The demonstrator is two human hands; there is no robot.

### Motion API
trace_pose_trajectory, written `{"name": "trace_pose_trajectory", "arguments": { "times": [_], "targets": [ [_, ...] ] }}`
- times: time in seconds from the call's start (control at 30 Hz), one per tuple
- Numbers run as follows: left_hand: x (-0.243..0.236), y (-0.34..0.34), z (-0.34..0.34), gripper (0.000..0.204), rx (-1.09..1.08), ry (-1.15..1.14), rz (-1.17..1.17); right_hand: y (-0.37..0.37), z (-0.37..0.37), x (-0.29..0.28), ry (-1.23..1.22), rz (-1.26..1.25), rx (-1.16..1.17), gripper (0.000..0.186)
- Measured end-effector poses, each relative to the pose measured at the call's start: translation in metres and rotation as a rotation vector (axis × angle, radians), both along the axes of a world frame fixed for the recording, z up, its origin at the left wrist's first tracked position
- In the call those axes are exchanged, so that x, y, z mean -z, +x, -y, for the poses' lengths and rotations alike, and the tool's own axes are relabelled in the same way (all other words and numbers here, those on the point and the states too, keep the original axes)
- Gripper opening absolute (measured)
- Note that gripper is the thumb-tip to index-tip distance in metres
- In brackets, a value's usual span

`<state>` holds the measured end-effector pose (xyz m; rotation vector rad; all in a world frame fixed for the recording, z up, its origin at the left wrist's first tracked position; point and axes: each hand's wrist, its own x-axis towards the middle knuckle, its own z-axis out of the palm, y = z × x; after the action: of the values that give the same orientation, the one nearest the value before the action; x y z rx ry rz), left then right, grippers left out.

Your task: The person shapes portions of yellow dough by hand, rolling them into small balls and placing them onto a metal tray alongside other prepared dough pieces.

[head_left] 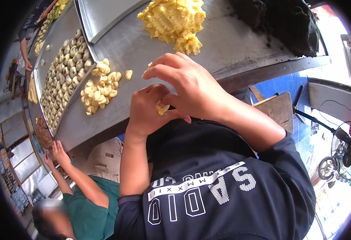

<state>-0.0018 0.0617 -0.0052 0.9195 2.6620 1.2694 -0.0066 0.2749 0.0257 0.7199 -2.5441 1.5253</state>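
Note:
My left hand [149, 110] is curled around a small piece of yellow dough [162, 109] just beyond the table edge. My right hand [183, 80] arches over it with fingers bent and apart, its thumb at the dough. A yellow bit shows partly behind my right fingertips. Beyond my hands lies a large mound of yellow dough [171, 20] on the steel table [231, 52]. To the left are small shaped yellow pieces [99, 94] and a tray packed with pale balls with darker centres [65, 76].
A co-worker in green [91, 204] sits at left, hands by a brown mass [43, 134]. Another person's arm [24, 52] shows farther along. A dark mass [287, 28] sits at back right, an empty tray [103, 16] at back. Right are a wooden board [273, 112] and a bicycle [329, 166].

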Motion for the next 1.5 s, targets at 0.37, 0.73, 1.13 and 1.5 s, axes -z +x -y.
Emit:
{"name": "trace_pose_trajectory", "arguments": {
  "times": [0.37, 0.73, 1.13, 1.5],
  "targets": [
    [-0.003, -0.001, 0.012, 0.045, -0.114, 0.598, 0.677, -0.012, -0.064, 0.019, 0.573, -0.246, 0.377, 0.01],
    [0.0, -0.004, 0.007, 0.048, -0.091, 0.653, 0.59, -0.022, -0.051, 0.011, 0.406, -0.248, 0.178, 0.009],
    [-0.004, -0.005, -0.013, 0.057, -0.092, 0.313, 0.018, 0.008, -0.024, -0.008, -0.065, 0.102, -0.095, 0.018],
    [0.005, -0.001, -0.006, 0.05, -0.083, 0.215, 0.136, -0.018, -0.029, -0.019, 0.167, -0.086, -0.004, 0.034]
  ]
}}
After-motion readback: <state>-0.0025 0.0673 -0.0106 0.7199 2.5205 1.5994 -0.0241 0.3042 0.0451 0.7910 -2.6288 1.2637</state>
